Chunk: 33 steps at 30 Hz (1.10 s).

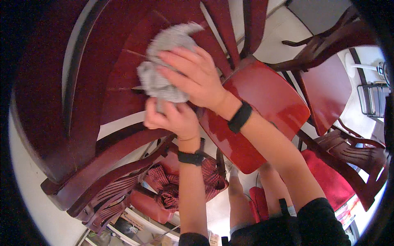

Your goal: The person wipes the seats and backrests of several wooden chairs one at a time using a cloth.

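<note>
A grey cloth (167, 61), blurred and bunched up, lies against the dark red wooden slats of a chair backrest (123, 69). My right hand (195, 78) is spread over the cloth and grips it from above. Just below, my left hand (172, 118) has its fingers curled around the cloth's lower edge. Both wrists wear black bands. The glossy red seat of a wooden chair (255, 113) extends below and to the right of my hands. How the cloth meets the wood is hidden under it.
More dark wooden chairs stand around, one with a slatted back (107, 190) at lower left. A red and black checked cloth (166, 187) drapes over a seat there. Another chair seat (327, 89) and a red cushion (327, 178) are at right. My legs (238, 200) are below.
</note>
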Tool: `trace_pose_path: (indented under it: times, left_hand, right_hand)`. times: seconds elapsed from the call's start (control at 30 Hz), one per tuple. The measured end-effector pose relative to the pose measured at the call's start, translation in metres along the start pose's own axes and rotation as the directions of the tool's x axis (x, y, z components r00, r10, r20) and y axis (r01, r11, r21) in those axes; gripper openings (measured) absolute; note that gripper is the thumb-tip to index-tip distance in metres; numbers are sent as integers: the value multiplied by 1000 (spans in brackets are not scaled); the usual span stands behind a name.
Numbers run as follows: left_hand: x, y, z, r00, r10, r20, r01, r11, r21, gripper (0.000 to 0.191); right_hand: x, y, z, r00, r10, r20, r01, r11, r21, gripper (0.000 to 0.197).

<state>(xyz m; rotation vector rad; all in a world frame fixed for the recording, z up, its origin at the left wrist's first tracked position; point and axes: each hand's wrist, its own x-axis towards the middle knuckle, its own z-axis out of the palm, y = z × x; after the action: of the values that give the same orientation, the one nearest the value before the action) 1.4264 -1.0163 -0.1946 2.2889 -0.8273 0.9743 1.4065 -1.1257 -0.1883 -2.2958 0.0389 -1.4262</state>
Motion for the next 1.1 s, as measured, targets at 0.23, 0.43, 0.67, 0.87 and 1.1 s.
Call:
trace_pose_path:
  times: [0.23,0.43,0.67,0.87,1.1]
  left_hand:
    - [-56,4,-7,928,64,366,-55,998,-34,20]
    - [50,1,-37,998,-33,-50,35,998,44,14]
    - [-4,4,-13,993,-119,5,119,992,41,18]
    - [-114,4,0,808,-196,555,299,949,-100,13]
    - [-48,15,-24,934,-4,357,1,1000,9,22]
  right_hand:
    - [-83,4,-24,923,187,337,-181,982,-50,42]
    - [43,-16,-1,993,-106,51,102,992,68,42]
    - [-16,-15,6,994,37,103,-43,997,57,39]
    - [-124,16,-20,894,97,438,-89,995,-39,39]
    - [-55,11,-34,920,23,391,-69,992,105,45]
